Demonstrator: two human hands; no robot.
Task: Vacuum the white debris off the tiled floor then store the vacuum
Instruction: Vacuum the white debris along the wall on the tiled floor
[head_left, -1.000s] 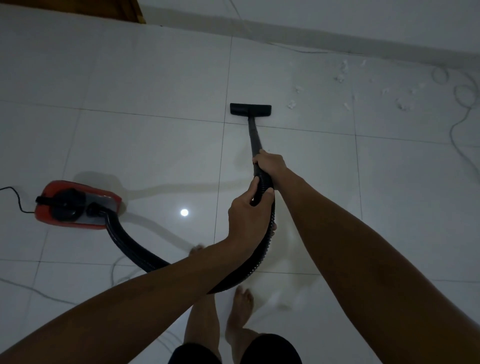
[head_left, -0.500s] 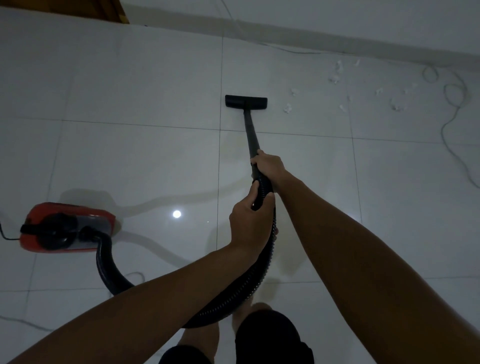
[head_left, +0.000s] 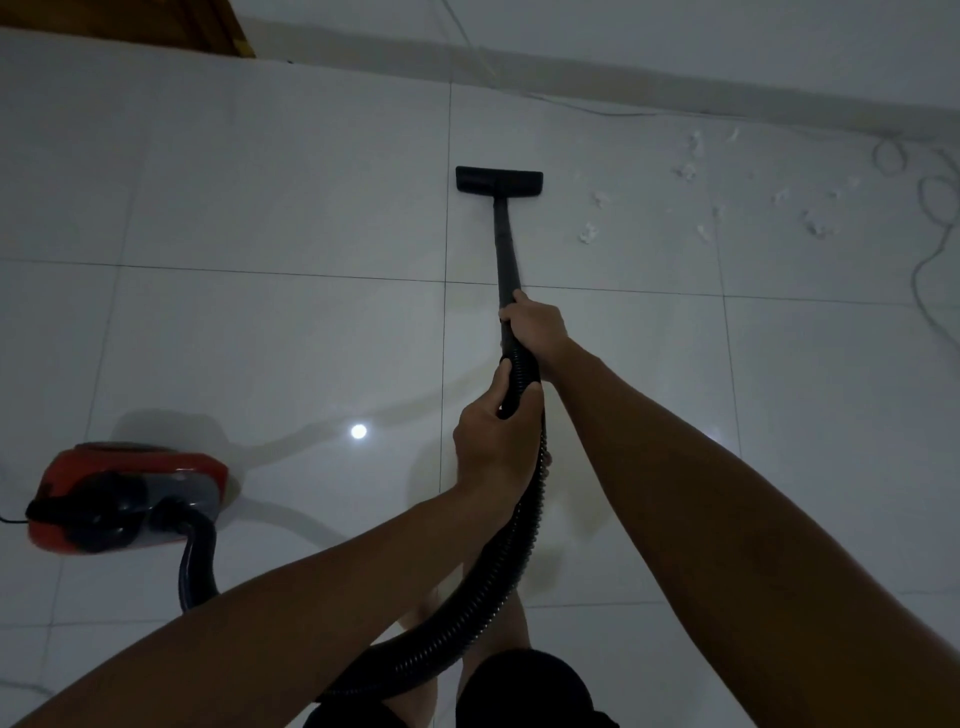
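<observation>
The red vacuum (head_left: 124, 499) sits at eight o'clock, its hose (head_left: 483, 613) rising to the left hand (head_left: 493, 441), closed round the hose end. The right hand (head_left: 535, 325), higher up, grips the wand (head_left: 506, 249), whose long axis runs toward twelve to the floor head (head_left: 498, 180). The white debris (head_left: 691, 171) lies scattered on the floor (head_left: 285, 208) at two o'clock of the head, nearer the right hand, so I judge the next sweep swings rightward.

A loose pale cable (head_left: 930, 249) loops along the wall (head_left: 675, 36) to my right; a wooden door edge (head_left: 218, 26) sits far left.
</observation>
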